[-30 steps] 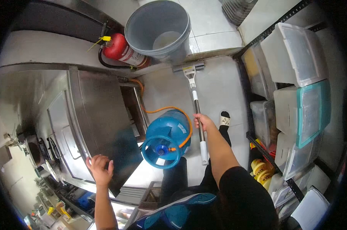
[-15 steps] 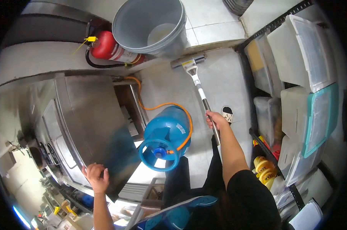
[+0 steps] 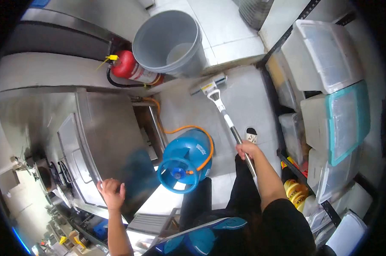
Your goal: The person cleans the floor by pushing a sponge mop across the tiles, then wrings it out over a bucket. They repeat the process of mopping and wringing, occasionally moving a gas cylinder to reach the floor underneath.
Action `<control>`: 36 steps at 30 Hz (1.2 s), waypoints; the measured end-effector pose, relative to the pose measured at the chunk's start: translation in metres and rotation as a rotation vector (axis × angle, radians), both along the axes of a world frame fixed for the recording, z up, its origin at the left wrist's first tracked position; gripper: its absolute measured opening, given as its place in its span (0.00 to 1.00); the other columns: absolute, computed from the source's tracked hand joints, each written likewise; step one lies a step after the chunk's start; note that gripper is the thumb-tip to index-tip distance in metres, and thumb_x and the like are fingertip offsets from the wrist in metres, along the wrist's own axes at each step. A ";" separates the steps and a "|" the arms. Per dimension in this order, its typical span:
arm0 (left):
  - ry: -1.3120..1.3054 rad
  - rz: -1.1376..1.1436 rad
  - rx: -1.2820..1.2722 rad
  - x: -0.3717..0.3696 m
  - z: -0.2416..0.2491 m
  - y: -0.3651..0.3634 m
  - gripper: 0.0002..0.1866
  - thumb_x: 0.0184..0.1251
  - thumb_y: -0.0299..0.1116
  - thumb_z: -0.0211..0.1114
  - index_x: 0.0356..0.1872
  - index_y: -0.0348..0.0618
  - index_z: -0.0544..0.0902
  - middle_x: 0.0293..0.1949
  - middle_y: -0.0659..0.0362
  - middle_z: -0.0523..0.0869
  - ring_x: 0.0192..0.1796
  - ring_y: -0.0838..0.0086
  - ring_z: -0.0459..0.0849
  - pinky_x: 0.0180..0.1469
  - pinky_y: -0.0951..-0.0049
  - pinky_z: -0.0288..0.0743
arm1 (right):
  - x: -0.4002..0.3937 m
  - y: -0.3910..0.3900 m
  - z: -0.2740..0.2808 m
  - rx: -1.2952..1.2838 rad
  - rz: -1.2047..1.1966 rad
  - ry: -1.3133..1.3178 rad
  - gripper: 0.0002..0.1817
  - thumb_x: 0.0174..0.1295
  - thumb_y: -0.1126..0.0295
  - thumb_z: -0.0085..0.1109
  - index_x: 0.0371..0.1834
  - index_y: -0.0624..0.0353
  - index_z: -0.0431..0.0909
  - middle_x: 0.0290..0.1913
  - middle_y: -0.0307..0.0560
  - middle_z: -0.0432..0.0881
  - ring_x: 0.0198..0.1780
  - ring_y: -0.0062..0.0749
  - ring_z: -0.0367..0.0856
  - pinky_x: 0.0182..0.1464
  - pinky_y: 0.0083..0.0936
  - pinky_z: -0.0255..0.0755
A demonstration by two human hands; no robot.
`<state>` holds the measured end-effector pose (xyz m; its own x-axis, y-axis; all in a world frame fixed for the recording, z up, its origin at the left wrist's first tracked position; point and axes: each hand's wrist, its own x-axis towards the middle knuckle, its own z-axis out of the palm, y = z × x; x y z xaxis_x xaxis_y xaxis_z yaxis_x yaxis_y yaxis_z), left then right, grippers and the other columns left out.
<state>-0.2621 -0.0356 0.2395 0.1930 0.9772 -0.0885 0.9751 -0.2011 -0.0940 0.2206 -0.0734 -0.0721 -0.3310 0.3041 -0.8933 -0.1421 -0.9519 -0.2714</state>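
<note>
Right hand: fingers wrapped round the handle of the mop. Mop slants across the floor, head near the ledge below the bucket. Left hand: fingers loosely bent, nothing seen in them, beside the steel counter (contact: cannot tell). Step in hand, judged: mopping. Another stroke would call for clearing the gas cylinder and orange hose.

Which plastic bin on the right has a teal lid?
The greyish boxy plastic bin midway in the front row; the upper bin and lower bin there have whitish lids.
</note>
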 end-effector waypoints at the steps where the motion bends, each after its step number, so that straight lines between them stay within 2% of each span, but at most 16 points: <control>1: -0.005 0.003 0.004 0.001 0.002 0.000 0.06 0.45 0.35 0.65 0.21 0.48 0.76 0.29 0.63 0.78 0.43 0.67 0.74 0.58 0.53 0.52 | 0.006 -0.011 0.016 0.007 0.015 -0.009 0.05 0.51 0.74 0.50 0.26 0.60 0.65 0.13 0.41 0.67 0.09 0.25 0.65 0.09 0.25 0.62; 6: 0.028 0.007 0.026 0.007 0.009 -0.004 0.07 0.44 0.37 0.66 0.23 0.49 0.79 0.33 0.63 0.80 0.45 0.67 0.74 0.57 0.49 0.53 | 0.030 -0.071 0.137 0.119 0.042 0.004 0.08 0.51 0.75 0.54 0.27 0.60 0.63 0.11 0.42 0.67 0.08 0.26 0.66 0.08 0.24 0.62; 8: 0.045 -0.022 0.113 0.032 0.008 -0.003 0.07 0.45 0.37 0.66 0.24 0.50 0.79 0.34 0.62 0.80 0.46 0.67 0.74 0.56 0.48 0.53 | 0.036 -0.086 0.215 0.133 0.124 -0.014 0.08 0.51 0.76 0.54 0.27 0.59 0.63 0.11 0.42 0.67 0.08 0.26 0.66 0.08 0.24 0.61; 10: -0.133 -0.065 0.071 0.059 0.001 0.004 0.08 0.46 0.38 0.65 0.25 0.47 0.80 0.36 0.61 0.80 0.46 0.66 0.74 0.57 0.50 0.53 | 0.044 -0.116 0.259 0.151 0.092 0.065 0.08 0.51 0.77 0.54 0.27 0.59 0.63 0.11 0.42 0.67 0.08 0.26 0.66 0.08 0.24 0.61; 14: -0.607 -0.177 -0.087 0.142 0.005 0.033 0.11 0.50 0.36 0.64 0.31 0.41 0.79 0.37 0.53 0.79 0.45 0.59 0.74 0.50 0.61 0.66 | 0.032 -0.136 0.377 0.169 0.146 -0.066 0.09 0.51 0.78 0.54 0.29 0.58 0.61 0.10 0.39 0.65 0.08 0.25 0.66 0.09 0.23 0.60; 16: -0.771 -0.346 0.042 0.186 0.017 0.058 0.13 0.52 0.36 0.63 0.36 0.40 0.77 0.38 0.50 0.78 0.45 0.57 0.74 0.46 0.65 0.69 | 0.025 -0.142 0.410 0.204 0.130 -0.107 0.10 0.51 0.77 0.54 0.28 0.57 0.61 0.11 0.39 0.64 0.08 0.24 0.66 0.10 0.22 0.60; 20: -0.957 -0.402 0.221 0.255 0.050 0.136 0.14 0.53 0.39 0.63 0.36 0.40 0.77 0.40 0.47 0.76 0.44 0.53 0.73 0.47 0.60 0.66 | 0.001 -0.127 0.421 0.506 0.136 -0.282 0.09 0.54 0.73 0.53 0.33 0.58 0.63 0.13 0.38 0.66 0.09 0.24 0.66 0.11 0.22 0.61; 23: -0.832 -0.170 0.295 0.270 0.074 0.190 0.16 0.51 0.44 0.65 0.27 0.40 0.76 0.33 0.47 0.77 0.39 0.54 0.74 0.45 0.59 0.66 | -0.014 -0.103 0.381 0.728 0.214 -0.556 0.14 0.53 0.69 0.54 0.41 0.61 0.66 0.22 0.51 0.74 0.26 0.36 0.75 0.28 0.30 0.69; 24: -1.073 0.002 0.218 0.270 0.074 0.207 0.18 0.52 0.47 0.64 0.25 0.39 0.75 0.28 0.47 0.77 0.36 0.57 0.77 0.42 0.61 0.68 | -0.021 -0.098 0.387 0.775 0.181 -0.608 0.15 0.53 0.68 0.54 0.41 0.62 0.67 0.24 0.52 0.74 0.29 0.38 0.76 0.31 0.31 0.69; 26: -1.272 0.105 0.166 0.265 0.069 0.238 0.22 0.53 0.50 0.62 0.28 0.37 0.77 0.30 0.45 0.80 0.36 0.60 0.79 0.40 0.65 0.70 | -0.034 -0.084 0.401 0.881 0.120 -0.708 0.16 0.53 0.66 0.54 0.42 0.63 0.68 0.26 0.55 0.75 0.35 0.41 0.76 0.38 0.32 0.69; 29: -1.336 0.180 -0.135 0.251 0.057 0.272 0.27 0.53 0.54 0.61 0.34 0.34 0.81 0.34 0.48 0.82 0.36 0.69 0.79 0.40 0.70 0.70 | -0.046 -0.077 0.401 0.928 0.103 -0.633 0.16 0.53 0.67 0.54 0.43 0.63 0.68 0.26 0.54 0.75 0.29 0.37 0.77 0.32 0.31 0.70; 30: -1.502 0.229 -0.084 0.254 0.069 0.269 0.23 0.52 0.50 0.62 0.29 0.34 0.82 0.28 0.51 0.82 0.32 0.72 0.78 0.37 0.71 0.70 | -0.047 -0.070 0.414 0.901 0.109 -0.609 0.16 0.53 0.68 0.54 0.43 0.63 0.68 0.26 0.54 0.75 0.27 0.36 0.77 0.29 0.30 0.71; 32: -1.466 0.294 -0.065 0.246 0.101 0.242 0.12 0.53 0.39 0.62 0.26 0.39 0.81 0.22 0.65 0.76 0.27 0.79 0.72 0.31 0.76 0.65 | -0.050 -0.059 0.448 0.836 0.122 -0.556 0.16 0.52 0.69 0.54 0.43 0.64 0.68 0.25 0.53 0.75 0.23 0.34 0.77 0.25 0.28 0.71; 34: -1.532 0.271 0.159 0.232 0.071 0.248 0.08 0.50 0.33 0.61 0.25 0.39 0.80 0.20 0.66 0.75 0.23 0.81 0.69 0.27 0.76 0.63 | -0.061 -0.056 0.441 0.910 0.036 -0.573 0.15 0.52 0.70 0.54 0.42 0.64 0.68 0.21 0.48 0.73 0.16 0.29 0.74 0.18 0.25 0.68; 35: -1.718 0.272 0.136 0.229 0.072 0.240 0.06 0.51 0.31 0.61 0.20 0.41 0.77 0.17 0.69 0.70 0.21 0.84 0.65 0.24 0.78 0.58 | -0.066 -0.056 0.439 0.924 0.012 -0.580 0.15 0.52 0.71 0.54 0.41 0.64 0.67 0.19 0.45 0.72 0.15 0.27 0.73 0.16 0.24 0.67; 36: -1.682 0.282 0.187 0.226 0.075 0.231 0.10 0.52 0.30 0.60 0.15 0.47 0.71 0.15 0.71 0.66 0.20 0.86 0.61 0.23 0.80 0.53 | -0.071 -0.056 0.440 0.933 -0.009 -0.586 0.14 0.53 0.71 0.55 0.41 0.64 0.67 0.17 0.41 0.70 0.14 0.25 0.72 0.15 0.22 0.65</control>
